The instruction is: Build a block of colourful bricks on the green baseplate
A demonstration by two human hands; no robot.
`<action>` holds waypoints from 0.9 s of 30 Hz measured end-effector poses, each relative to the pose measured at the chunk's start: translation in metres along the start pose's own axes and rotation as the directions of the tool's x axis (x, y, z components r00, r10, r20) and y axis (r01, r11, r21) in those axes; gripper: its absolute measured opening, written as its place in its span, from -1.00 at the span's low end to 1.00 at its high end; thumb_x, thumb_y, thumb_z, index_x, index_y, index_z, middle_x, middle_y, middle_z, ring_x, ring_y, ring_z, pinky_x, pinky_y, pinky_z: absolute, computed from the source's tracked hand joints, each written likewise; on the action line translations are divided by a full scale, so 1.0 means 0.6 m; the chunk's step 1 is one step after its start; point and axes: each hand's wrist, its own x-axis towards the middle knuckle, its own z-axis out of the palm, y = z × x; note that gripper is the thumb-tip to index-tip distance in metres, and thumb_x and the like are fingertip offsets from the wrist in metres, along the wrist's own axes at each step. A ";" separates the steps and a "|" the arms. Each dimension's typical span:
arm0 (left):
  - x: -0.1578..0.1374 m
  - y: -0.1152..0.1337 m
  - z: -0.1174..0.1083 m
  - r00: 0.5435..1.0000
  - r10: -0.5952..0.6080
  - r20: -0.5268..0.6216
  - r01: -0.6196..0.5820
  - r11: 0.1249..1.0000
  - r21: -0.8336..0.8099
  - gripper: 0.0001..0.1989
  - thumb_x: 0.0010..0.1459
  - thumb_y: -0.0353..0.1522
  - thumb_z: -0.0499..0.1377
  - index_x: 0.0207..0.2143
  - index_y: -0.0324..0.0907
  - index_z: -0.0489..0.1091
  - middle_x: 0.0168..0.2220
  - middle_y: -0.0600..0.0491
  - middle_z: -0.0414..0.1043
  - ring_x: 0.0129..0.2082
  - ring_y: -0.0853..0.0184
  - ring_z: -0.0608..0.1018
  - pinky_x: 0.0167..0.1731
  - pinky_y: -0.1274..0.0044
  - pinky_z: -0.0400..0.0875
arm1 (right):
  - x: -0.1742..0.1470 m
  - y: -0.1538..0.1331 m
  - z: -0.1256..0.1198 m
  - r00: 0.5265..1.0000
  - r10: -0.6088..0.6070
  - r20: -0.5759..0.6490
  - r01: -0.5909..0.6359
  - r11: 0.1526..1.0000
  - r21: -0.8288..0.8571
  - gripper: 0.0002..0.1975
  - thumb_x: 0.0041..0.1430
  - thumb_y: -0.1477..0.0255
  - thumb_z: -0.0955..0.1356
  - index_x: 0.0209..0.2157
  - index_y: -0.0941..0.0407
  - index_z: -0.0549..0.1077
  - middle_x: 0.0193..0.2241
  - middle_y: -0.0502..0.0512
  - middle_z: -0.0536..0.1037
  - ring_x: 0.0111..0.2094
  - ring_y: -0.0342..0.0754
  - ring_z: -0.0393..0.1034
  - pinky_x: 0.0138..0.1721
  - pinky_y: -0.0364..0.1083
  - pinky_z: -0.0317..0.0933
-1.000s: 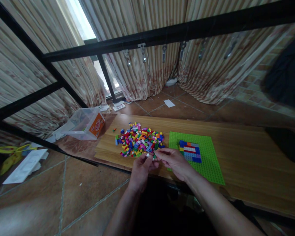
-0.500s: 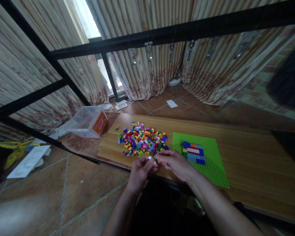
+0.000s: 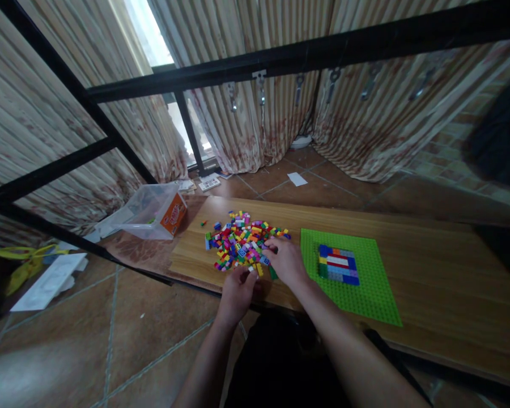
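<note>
My left hand [image 3: 237, 294] is at the near edge of the pile of toy building bricks [image 3: 238, 241], its thumb and fingers pinched on a small white brick [image 3: 251, 270]. At the pile's right side, my right hand [image 3: 287, 262] reaches in with thumb and index finger somewhat apart; no brick shows between them, and its palm side is hidden. To the right of that hand lies a green baseplate [image 3: 365, 255]. On it stands a flat, rectangular build of bricks [image 3: 339, 265], mostly blue and grey, with white, red, yellow and orange ones.
A wooden tabletop [image 3: 442, 272] carries the bricks and baseplate. Past its left end sits a clear plastic bin [image 3: 147, 226] with an orange label. A black metal frame [image 3: 238, 73] crosses in front of striped curtains [image 3: 255, 130]. White packaging [image 3: 49, 281] lies on the tiled floor.
My right hand has left my left hand and moved up onto the pile. My left hand has shifted slightly left, still pinching the white brick. The build looks unchanged.
</note>
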 end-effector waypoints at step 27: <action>-0.006 0.075 0.087 0.965 0.248 0.083 -0.242 0.968 -0.071 -0.80 -0.04 -0.30 0.24 -0.39 -0.20 0.32 -0.53 0.14 0.41 -0.52 0.42 0.47 -0.48 0.60 0.34 | -0.035 0.108 -0.225 0.842 0.524 -0.126 -0.090 0.367 0.926 -0.77 -0.19 0.60 0.47 -0.41 0.09 0.49 -0.47 -0.04 0.55 -0.31 -0.13 0.51 -0.05 -0.05 0.38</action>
